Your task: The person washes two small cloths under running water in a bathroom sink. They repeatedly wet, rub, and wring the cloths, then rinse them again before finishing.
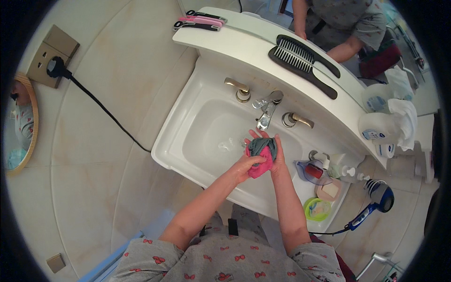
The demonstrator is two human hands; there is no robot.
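Observation:
Over the white washbasin (202, 141) I hold a wet-looking, bunched cloth (265, 165), part bright pink and part dark grey. My left hand (243, 168) grips it from the left, its thumb lying across the pink part. My right hand (279, 160) cups it from beneath and the right, palm up, with fingertips showing beyond the grey part. Just past the fingers is the chrome faucet (267, 115), its spout aimed toward them. A little water (228, 144) glints in the bowl. Whatever lies inside the bundle is hidden.
Brass-coloured tap handles (240, 89) flank the faucet. A shelf bears black combs (300, 70), razors (202, 22) and a tissue pack (379, 128). Pump bottles (346, 171), a soap dish (328, 189) and a green bowl (317, 209) crowd the basin's right. A blue hair dryer (376, 204) hangs beside it.

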